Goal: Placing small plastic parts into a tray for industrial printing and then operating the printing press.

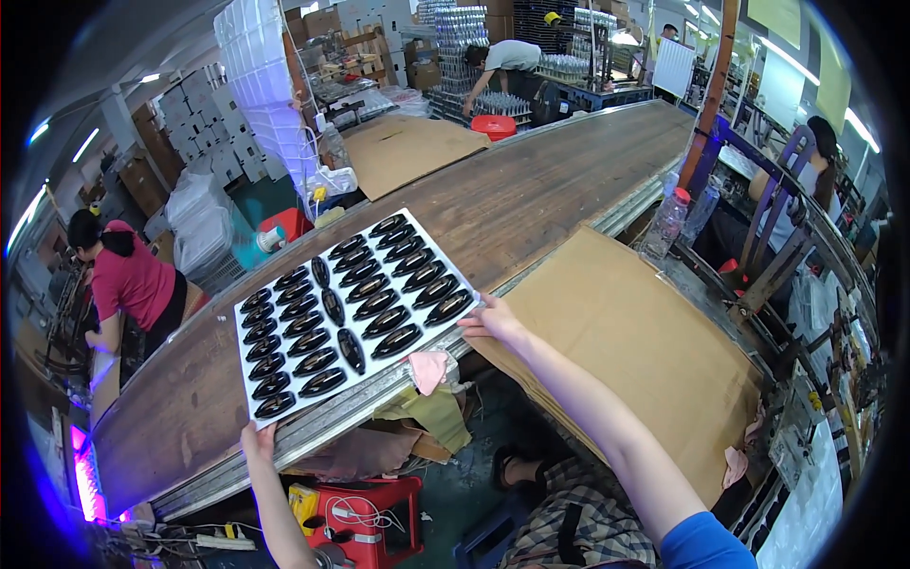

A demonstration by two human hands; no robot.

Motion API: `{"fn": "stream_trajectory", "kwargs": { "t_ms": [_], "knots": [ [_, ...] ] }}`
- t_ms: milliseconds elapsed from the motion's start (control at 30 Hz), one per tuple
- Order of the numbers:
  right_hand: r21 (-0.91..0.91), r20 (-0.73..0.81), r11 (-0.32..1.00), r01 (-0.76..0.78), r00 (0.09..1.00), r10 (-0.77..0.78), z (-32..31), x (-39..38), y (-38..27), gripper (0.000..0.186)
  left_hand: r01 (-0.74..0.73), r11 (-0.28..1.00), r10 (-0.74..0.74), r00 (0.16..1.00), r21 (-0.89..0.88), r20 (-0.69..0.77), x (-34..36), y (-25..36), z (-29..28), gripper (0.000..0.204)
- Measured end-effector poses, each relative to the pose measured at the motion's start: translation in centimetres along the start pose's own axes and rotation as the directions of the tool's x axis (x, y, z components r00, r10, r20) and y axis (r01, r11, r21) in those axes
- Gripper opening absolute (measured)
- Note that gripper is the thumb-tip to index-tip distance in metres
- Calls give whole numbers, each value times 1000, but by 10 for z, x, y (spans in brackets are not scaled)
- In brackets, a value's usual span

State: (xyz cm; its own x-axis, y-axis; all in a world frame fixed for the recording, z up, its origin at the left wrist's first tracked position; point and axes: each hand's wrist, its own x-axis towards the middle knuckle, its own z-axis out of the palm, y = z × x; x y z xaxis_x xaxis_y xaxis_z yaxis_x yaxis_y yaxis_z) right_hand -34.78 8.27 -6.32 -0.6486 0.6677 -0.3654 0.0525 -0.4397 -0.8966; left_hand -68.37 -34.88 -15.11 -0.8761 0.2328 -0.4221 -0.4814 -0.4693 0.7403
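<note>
A flat white tray (358, 372) lies across the long brown work surface, bearing rows of shiny black, pointed-oval pieces (376, 303) with a lighter slot along the middle. Most of them lie slantwise in columns; a few in the central column stand nearly lengthwise. My left hand (258, 442) pinches the tray's near left corner, its fingertips partly under the edge. At the right corner my right hand (491, 321) grips the rim, thumb on top and the other fingers partly hidden below.
Brown cardboard (626, 332) covers the right-hand bench. A pink cloth (428, 372) hangs at the metal edge (332, 422). Below stands a red stool (374, 522) with a white cable. A clear jar (668, 223) stands beyond the cardboard. Other people work to the left, behind and to the right.
</note>
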Motion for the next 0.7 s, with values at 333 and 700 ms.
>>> {"fn": "stream_trajectory", "kwargs": {
  "t_ms": [333, 700],
  "knots": [
    [-64, 123, 983, 174, 979, -166, -12, -76, -17, 37, 73, 996, -68, 995, -54, 77, -6, -44, 65, 32],
    [-126, 322, 964, 236, 929, -185, -21, -169, 12, 25, 72, 995, -69, 996, -72, 49, 4, -46, 72, 32]
  ]
}}
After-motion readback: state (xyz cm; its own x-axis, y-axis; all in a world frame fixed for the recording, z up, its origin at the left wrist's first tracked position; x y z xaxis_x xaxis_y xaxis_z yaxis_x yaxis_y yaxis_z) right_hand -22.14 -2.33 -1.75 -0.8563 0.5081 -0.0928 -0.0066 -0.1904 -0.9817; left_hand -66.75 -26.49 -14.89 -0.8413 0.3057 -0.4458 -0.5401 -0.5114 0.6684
